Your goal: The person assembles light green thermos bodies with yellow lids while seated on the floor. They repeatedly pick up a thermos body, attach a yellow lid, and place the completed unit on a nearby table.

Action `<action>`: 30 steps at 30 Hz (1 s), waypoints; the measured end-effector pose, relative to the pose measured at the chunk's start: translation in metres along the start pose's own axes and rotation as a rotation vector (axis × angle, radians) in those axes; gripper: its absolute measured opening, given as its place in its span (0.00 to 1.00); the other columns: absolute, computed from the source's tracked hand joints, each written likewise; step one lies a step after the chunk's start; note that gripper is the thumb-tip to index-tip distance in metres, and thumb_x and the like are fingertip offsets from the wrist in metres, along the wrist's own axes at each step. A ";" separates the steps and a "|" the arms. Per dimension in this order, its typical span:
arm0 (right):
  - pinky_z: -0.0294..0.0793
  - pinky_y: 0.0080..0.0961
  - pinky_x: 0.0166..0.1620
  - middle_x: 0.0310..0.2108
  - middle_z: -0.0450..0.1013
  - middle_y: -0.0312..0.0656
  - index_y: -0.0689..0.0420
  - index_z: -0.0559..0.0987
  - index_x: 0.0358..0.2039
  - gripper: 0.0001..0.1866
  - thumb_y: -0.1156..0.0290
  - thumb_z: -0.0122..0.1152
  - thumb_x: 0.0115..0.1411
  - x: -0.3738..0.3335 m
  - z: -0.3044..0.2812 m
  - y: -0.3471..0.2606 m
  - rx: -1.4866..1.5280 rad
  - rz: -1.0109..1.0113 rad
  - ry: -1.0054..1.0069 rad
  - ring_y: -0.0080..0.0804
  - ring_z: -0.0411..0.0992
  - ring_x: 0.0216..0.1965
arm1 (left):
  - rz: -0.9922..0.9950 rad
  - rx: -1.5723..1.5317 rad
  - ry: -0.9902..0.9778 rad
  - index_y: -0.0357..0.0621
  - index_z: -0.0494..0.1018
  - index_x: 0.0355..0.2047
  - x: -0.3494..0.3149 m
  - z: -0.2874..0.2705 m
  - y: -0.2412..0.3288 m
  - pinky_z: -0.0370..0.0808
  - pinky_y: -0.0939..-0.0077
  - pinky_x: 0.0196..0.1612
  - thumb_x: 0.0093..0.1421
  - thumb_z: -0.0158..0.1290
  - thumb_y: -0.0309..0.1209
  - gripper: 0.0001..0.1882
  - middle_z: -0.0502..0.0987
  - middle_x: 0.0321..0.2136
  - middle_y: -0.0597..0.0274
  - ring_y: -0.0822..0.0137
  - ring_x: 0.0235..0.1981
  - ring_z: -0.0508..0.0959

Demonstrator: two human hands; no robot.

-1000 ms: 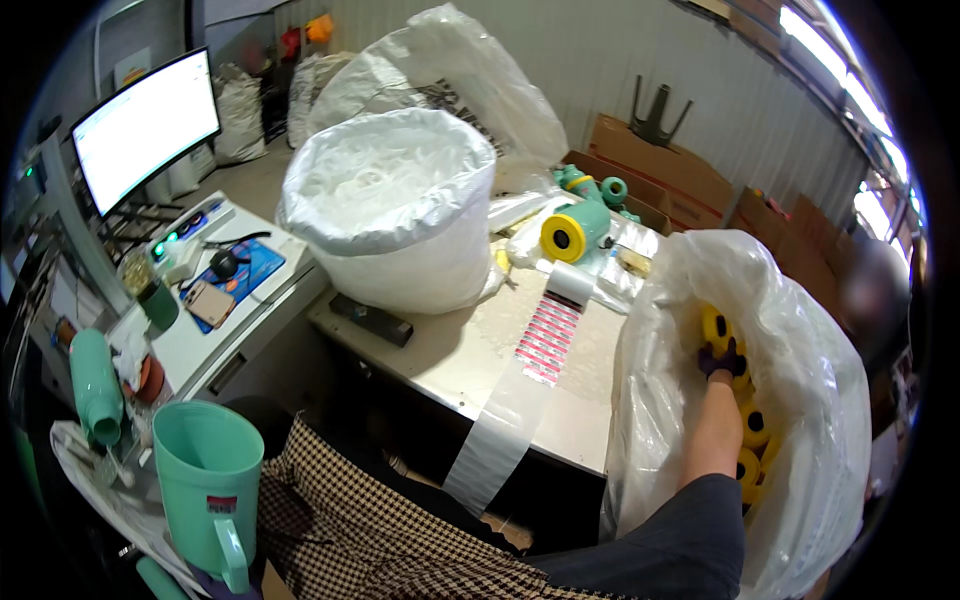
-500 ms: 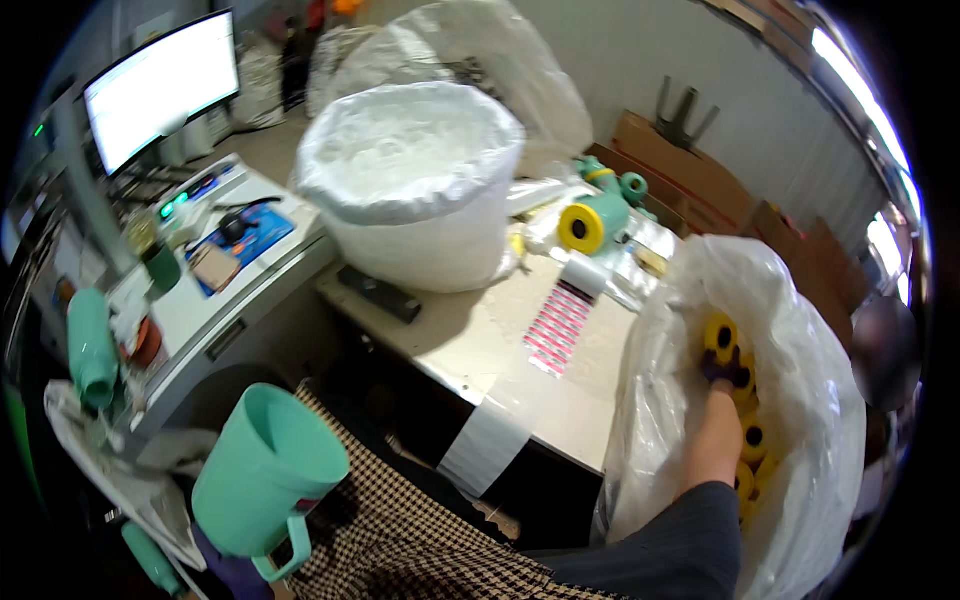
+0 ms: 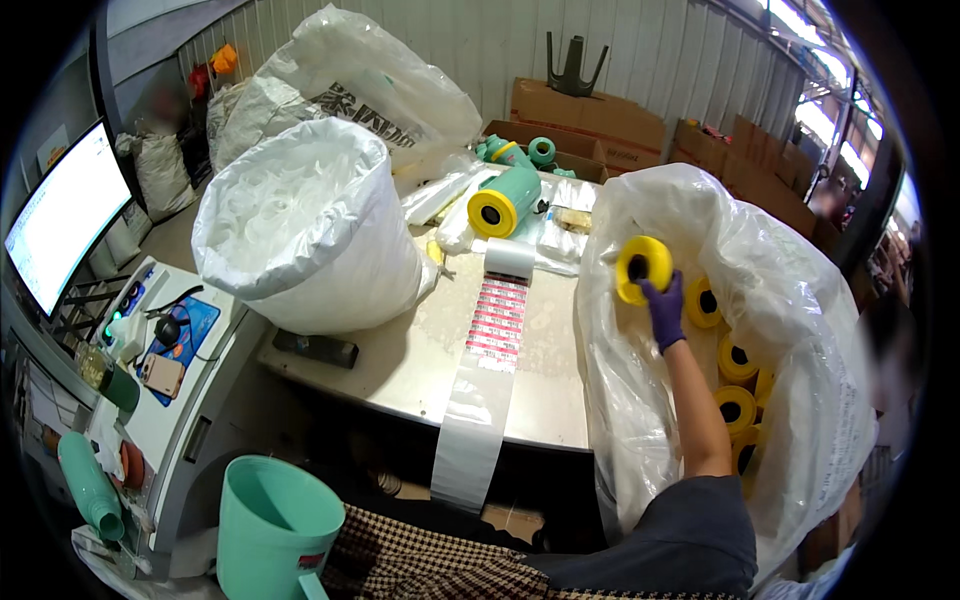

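Note:
My right hand [image 3: 665,308], in a purple glove, grips a yellow round lid [image 3: 645,268] with a dark centre. It is raised above the opening of a large clear plastic bag [image 3: 640,400]. Several more yellow lids [image 3: 736,407] lie inside that bag, below and to the right of my hand. At the lower left stands a mint-green jug [image 3: 270,530], open at the top and cut off by the picture's lower edge. My left hand does not show.
A roll of pink-and-white labels [image 3: 495,320] trails over the table's front edge. Behind it lies a green jug with a yellow lid [image 3: 503,203]. A white sack [image 3: 320,290] of clear plastic pieces stands left, beside a dark block [image 3: 315,348]. A monitor [image 3: 70,220] is far left.
My right hand has lifted a yellow lid out of the pile in the bag. The view has shifted, and the purple glove beneath the green jug has dropped out of sight.

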State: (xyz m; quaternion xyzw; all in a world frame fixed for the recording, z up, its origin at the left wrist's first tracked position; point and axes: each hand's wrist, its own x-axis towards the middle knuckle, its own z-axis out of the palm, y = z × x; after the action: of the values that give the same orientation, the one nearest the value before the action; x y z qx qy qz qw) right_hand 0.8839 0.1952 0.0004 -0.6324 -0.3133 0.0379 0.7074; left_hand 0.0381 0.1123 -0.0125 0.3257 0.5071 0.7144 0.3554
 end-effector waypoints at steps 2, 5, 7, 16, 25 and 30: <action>0.74 0.28 0.52 0.48 0.73 0.41 0.58 0.71 0.55 0.30 0.72 0.73 0.53 -0.051 0.052 -0.066 -0.218 -0.277 -0.234 0.29 0.73 0.48 | -0.046 -0.155 -0.082 0.42 0.60 0.68 0.002 0.006 -0.011 0.65 0.57 0.65 0.71 0.42 0.47 0.31 0.66 0.65 0.49 0.53 0.64 0.68; 0.73 0.30 0.54 0.46 0.72 0.42 0.60 0.68 0.63 0.39 0.70 0.75 0.52 -0.140 0.147 -0.151 0.004 -0.366 -0.561 0.31 0.73 0.49 | -0.162 -0.507 -0.340 0.45 0.60 0.69 0.004 0.018 -0.020 0.65 0.58 0.66 0.73 0.39 0.47 0.29 0.66 0.65 0.53 0.56 0.63 0.69; 0.71 0.32 0.55 0.48 0.72 0.45 0.61 0.64 0.68 0.46 0.62 0.77 0.52 -0.187 0.178 -0.178 0.072 -0.380 -0.814 0.34 0.72 0.49 | -0.165 -0.465 -0.430 0.47 0.60 0.69 0.000 0.044 -0.026 0.65 0.59 0.66 0.75 0.37 0.48 0.28 0.67 0.65 0.55 0.58 0.62 0.70; 0.67 0.34 0.51 0.45 0.70 0.50 0.69 0.63 0.68 0.44 0.38 0.42 0.70 -0.333 0.285 -0.215 0.384 -0.730 -1.089 0.40 0.68 0.43 | -0.222 -0.305 0.086 0.41 0.73 0.50 -0.022 0.054 -0.002 0.75 0.68 0.51 0.74 0.44 0.40 0.17 0.78 0.45 0.61 0.66 0.46 0.78; 0.69 0.34 0.50 0.46 0.71 0.48 0.67 0.66 0.67 0.41 0.41 0.44 0.71 -0.384 0.283 -0.216 0.499 -0.655 -1.171 0.39 0.68 0.45 | -0.154 -0.210 0.190 0.40 0.72 0.50 -0.025 0.012 -0.008 0.76 0.70 0.50 0.75 0.41 0.41 0.18 0.77 0.43 0.62 0.68 0.44 0.78; 0.66 0.27 0.52 0.49 0.71 0.40 0.56 0.67 0.68 0.41 0.34 0.35 0.70 -0.360 0.273 -0.203 1.024 0.048 -1.406 0.33 0.68 0.46 | 0.120 0.282 -0.154 0.43 0.70 0.52 -0.026 -0.001 0.032 0.73 0.72 0.52 0.68 0.47 0.33 0.14 0.74 0.47 0.61 0.69 0.47 0.75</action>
State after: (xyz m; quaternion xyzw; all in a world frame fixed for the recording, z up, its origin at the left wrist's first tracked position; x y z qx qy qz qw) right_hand 0.3925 0.2311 0.0455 -0.0731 -0.6085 0.5708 0.5464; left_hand 0.0452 0.0826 0.0148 0.4559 0.5532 0.6290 0.3009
